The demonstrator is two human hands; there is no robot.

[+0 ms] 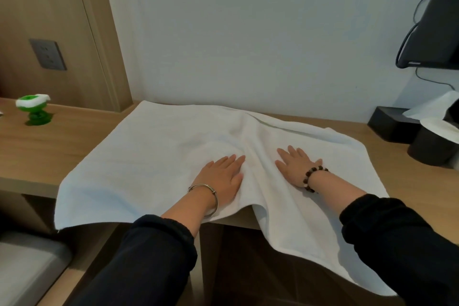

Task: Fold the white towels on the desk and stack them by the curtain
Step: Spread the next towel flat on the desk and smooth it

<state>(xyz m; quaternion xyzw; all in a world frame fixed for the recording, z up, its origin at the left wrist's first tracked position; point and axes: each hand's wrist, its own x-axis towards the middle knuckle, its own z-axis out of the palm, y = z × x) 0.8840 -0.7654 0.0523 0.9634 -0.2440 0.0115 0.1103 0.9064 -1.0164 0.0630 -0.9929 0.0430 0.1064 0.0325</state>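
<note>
A light-brown wooden desk runs along a pale wall. One large white terry towel lies spread open across the desk's middle. Its far edge is near the wall, and its near edge hangs over the desk front, lowest on the right. A raised crease runs front to back through the cloth.

The left hand and right hand lie palm down on the towel, one on each side of that crease. Their fingers are straight and grip nothing.

A black rectangular box sits at the far right. A small green and white ornament stands far left. A thin silver bangle circles the left wrist, and a dark beaded bracelet circles the right.
</note>
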